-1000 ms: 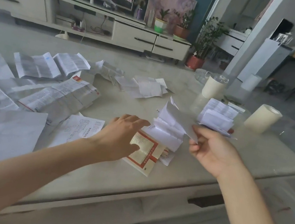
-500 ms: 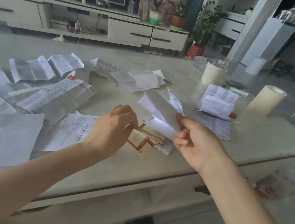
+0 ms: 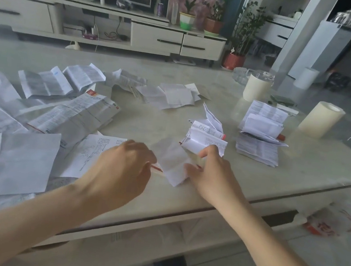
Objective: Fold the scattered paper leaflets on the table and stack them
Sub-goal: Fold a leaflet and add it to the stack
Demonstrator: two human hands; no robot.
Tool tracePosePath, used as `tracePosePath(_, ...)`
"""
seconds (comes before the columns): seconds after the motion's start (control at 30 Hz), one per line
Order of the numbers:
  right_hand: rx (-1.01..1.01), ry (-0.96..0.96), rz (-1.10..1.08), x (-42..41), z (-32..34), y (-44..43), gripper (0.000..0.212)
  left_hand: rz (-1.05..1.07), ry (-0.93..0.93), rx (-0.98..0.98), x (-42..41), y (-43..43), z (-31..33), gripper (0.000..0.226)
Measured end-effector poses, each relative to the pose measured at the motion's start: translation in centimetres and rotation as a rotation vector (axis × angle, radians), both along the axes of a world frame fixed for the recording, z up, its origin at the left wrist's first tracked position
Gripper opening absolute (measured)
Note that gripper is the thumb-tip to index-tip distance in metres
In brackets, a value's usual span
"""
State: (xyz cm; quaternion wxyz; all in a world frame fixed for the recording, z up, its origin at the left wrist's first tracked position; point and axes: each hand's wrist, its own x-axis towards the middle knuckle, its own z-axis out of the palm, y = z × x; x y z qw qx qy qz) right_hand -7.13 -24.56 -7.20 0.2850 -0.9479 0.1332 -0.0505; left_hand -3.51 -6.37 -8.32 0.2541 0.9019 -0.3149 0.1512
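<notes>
White leaflet (image 3: 172, 162) lies on the table (image 3: 149, 120) near the front edge, right between your two hands, creased and slightly blurred. Your right hand (image 3: 211, 172) grasps it: thumb on its right edge, the other fingers curled. Your left hand (image 3: 126, 166) is at its left edge with fingers curled under. The fingertips are hidden by the back of the hand, so I can't tell if it pinches the paper or only touches it. A red strip (image 3: 157, 168) pokes out from under the sheet, next to your left fingers.

Just behind your right hand sits a half-folded leaflet (image 3: 205, 136) with a red corner, flaps standing up loose. One knuckle of your right hand touches or nearly touches it, can't tell which. Further right is the stack (image 3: 261, 132) of folded leaflets, uneven, edges not lined up.

Unfolded sheets cover the left half of the table:
- a long printed leaflet (image 3: 72, 115) with a red header
- a blank-side sheet (image 3: 21, 158) near the front-left
- a printed sheet (image 3: 92, 151) partly under your left wrist
- two open leaflets (image 3: 43, 83) at the back left

A small group of creased leaflets (image 3: 170, 94) lies at the far middle.

A cream roll (image 3: 320, 119) stands at the right, near the stack, with a lidded cup (image 3: 256, 87) behind. A plastic bag (image 3: 331, 220) with red print lies on the lower shelf at the right. A TV cabinet (image 3: 155, 35) with potted plants (image 3: 186, 19) is across the room.
</notes>
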Motion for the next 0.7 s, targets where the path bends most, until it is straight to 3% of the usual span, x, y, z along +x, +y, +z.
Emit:
tracePosePath(0.13,-0.009,-0.049,-0.025,0.3,1.1,-0.1,0.041,-0.023,0.003,-0.061,0.1,-0.1,1.7,0.023)
tracePosePath(0.23,0.106,-0.172,-0.065,1.0,2.3,-0.9,0.03,-0.001,-0.007,-0.109,1.0,0.2,2.7,0.033)
tracePosePath(0.33,0.232,-0.344,-0.1,2.3,3.3,-1.5,0.016,0.071,0.009,-0.166,2.9,0.7,3.6,0.024)
tracePosePath(0.47,0.375,-0.439,-0.107,5.2,5.1,-1.6,0.017,0.189,0.091,-0.165,7.3,0.2,5.3,0.029)
tracePosePath(0.6,0.547,-0.456,-0.14,8.1,5.9,-2.0,0.021,0.178,0.185,0.025,13.6,-2.1,5.2,0.031)
tracePosePath(0.7,0.586,-0.458,-0.165,9.6,5.8,-2.2,0.025,0.066,0.285,0.323,17.2,-4.9,3.4,0.031)
